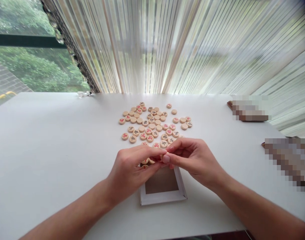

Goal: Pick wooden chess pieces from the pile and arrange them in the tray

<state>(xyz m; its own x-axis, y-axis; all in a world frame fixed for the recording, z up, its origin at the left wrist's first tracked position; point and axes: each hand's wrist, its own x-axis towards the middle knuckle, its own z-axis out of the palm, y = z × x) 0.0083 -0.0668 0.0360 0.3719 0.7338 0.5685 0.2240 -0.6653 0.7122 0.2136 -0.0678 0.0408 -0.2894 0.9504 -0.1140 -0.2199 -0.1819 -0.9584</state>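
Several round wooden chess pieces [152, 123] with red or black characters lie scattered on the white table [54, 150]. A shallow white box [163, 188] with a brown bottom sits near the table's front. Both hands meet just above the box's far end. My left hand [132, 170] has its fingers closed around some wooden pieces [148, 161], which show under its fingers. My right hand [192, 158] pinches at the same spot, fingertips against the left hand's; what it grips is hidden.
A striped curtain [192, 46] hangs behind the table, and a window with trees [29, 66] is at the far left. Two blurred brown objects [249, 111] lie at the table's right side. A small clear thing [83, 94] rests at the far edge.
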